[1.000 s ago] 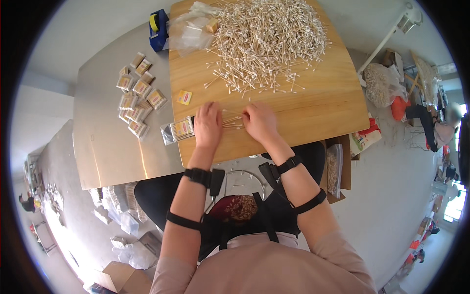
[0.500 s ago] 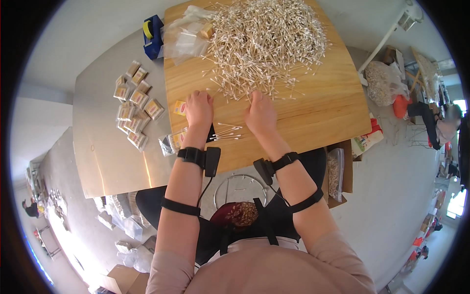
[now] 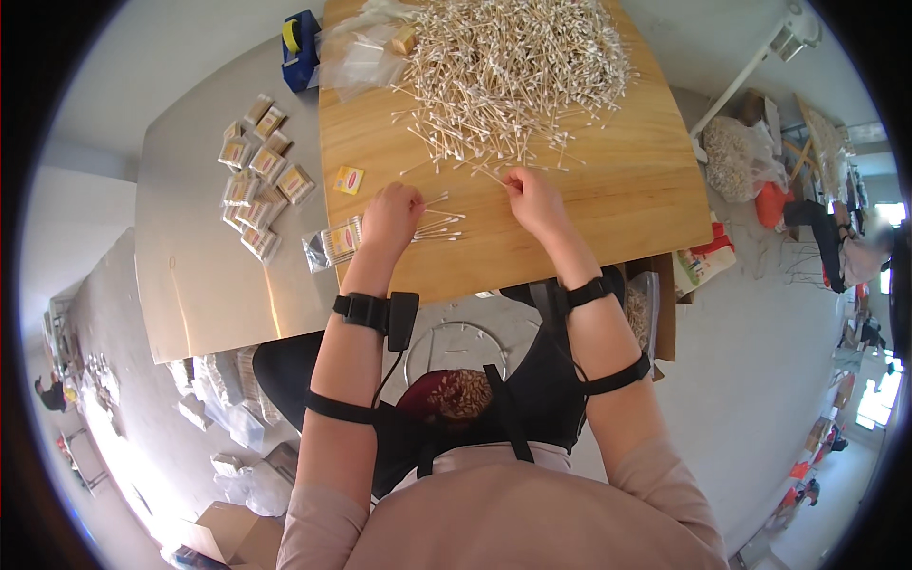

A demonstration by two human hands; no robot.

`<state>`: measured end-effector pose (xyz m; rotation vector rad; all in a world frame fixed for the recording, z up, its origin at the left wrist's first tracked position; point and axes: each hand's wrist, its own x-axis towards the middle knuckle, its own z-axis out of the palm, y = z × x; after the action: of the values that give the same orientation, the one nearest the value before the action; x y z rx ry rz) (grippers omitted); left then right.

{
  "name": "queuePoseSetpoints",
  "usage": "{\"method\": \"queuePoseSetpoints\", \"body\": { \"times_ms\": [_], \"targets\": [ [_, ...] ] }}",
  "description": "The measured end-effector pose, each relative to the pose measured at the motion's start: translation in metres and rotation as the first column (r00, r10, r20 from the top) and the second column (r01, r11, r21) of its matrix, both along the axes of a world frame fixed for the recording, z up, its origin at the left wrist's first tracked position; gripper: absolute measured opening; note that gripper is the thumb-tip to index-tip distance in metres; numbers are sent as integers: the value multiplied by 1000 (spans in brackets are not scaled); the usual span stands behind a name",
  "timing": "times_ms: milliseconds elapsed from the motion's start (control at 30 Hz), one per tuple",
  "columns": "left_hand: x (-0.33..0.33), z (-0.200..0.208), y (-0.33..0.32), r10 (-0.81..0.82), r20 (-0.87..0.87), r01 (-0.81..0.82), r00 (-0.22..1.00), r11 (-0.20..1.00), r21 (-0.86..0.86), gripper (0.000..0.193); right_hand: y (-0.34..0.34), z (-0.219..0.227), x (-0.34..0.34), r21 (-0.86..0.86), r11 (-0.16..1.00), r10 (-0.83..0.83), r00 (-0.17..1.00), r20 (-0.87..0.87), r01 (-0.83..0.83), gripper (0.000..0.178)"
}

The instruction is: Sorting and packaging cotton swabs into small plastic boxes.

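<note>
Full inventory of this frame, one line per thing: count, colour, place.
Heap of white-tipped cotton swabs: too many to count, far end of the wooden board.
Small bunch of swabs: a handful, between the hands.
Light wooden board: one, tan, centre.
Grey metal table: one, left of the board.
Filled clear swab packets: about ten, yellow labels, on the grey table.
Partly filled clear packet: one, at the board's left edge.
Small yellow card: one, on the board.
Empty clear bags: a pile, board's far left corner.
Blue tape dispenser: one, far left.
Left hand: by the small bunch, grip unclear.
Right hand: pinching a swab at the heap's edge.
</note>
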<state>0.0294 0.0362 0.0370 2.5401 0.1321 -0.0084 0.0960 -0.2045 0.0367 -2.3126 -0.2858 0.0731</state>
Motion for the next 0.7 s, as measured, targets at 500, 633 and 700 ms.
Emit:
{"method": "queuePoseSetpoints", "body": {
  "times_ms": [500,633,700],
  "targets": [
    [-10,-13,-6,80,140,-70,987,995,-78,8,-4,5,-13,463,881,82,935,-344,93,11],
    [-11,-18,-5,164,205,-165,965,986,-17,7,30,12,-8,371,928,131,962,-239,-34,10],
    [-11,-17,-6,143,225,-154,964,988,32,6,44,15,-1,301,948,171,966,-194,-108,11]
  ]
}}
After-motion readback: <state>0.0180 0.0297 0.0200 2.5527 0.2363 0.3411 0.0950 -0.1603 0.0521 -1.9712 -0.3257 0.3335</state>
